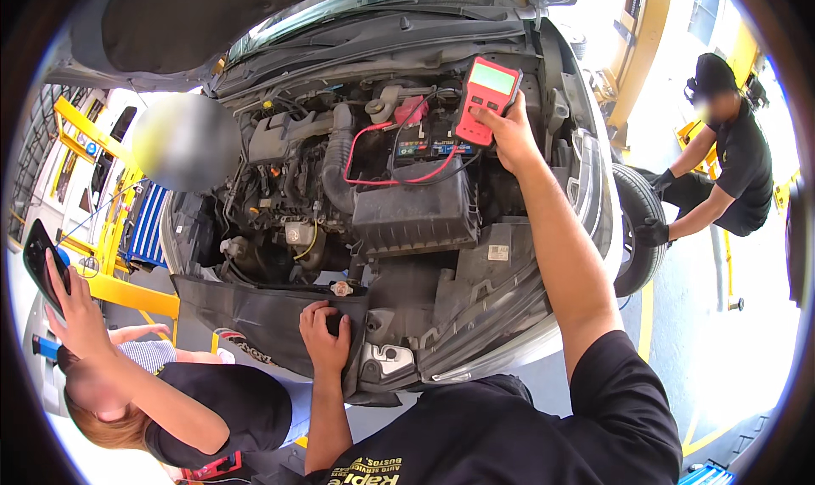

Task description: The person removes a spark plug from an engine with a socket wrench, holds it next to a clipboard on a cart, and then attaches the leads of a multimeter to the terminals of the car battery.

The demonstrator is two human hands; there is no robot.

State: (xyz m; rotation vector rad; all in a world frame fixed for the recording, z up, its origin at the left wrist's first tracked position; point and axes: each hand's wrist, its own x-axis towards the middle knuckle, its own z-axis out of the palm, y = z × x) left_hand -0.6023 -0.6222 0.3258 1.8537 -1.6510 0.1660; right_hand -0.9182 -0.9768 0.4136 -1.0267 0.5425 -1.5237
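My right hand [508, 134] is wrapped round a red handheld battery tester [488, 90], with the thumb on its buttons and a lit green screen showing. The tester is raised above the car battery [414, 148]. From it a red cable [399, 182] loops to a red clamp [411, 110] at the battery; a black cable [441, 174] also leads off, and its end is hidden. My left hand [325, 339] lies on the front edge of the engine bay, over a black cover [276, 319]. Its fingers are apart and slightly bent, with a dark patch beside the thumb.
Overhead is the raised hood [187, 18]. At left a person [221, 400] holds up a phone [42, 260]. On the right another person [739, 158] in dark gloves handles a wheel [637, 230]. A yellow lift post [641, 48] stands beside the car.
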